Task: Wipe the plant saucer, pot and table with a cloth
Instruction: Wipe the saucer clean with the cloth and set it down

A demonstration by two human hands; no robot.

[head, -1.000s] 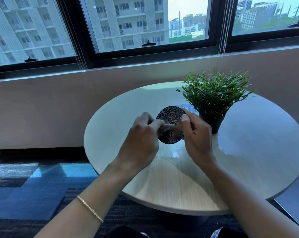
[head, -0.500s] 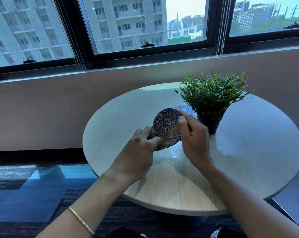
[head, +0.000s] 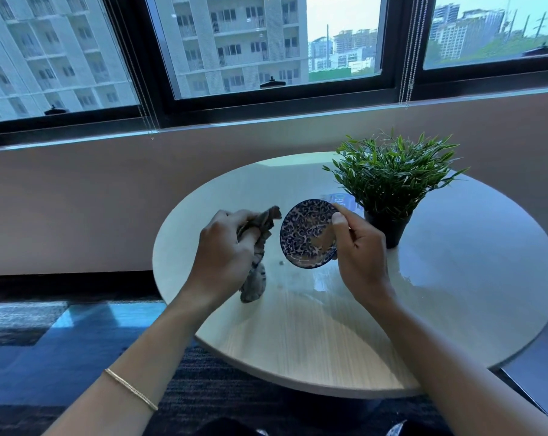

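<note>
My right hand holds a small blue-and-white patterned saucer by its right rim, tilted up off the round table with its inside facing me. A brownish smear shows on the saucer's lower right. My left hand grips a bunched grey cloth just left of the saucer, apart from it; the cloth's tail hangs down onto the table. The green plant stands in its dark pot right behind my right hand.
A small dark crumb lies on the table between my hands. Something blue lies flat behind the saucer, half hidden by the plant. A wall and windows rise beyond the table; blue carpet lies to the left.
My left hand has pulled the cloth off the saucer and away to the left. The right hand has turned the saucer's inside more toward me.
</note>
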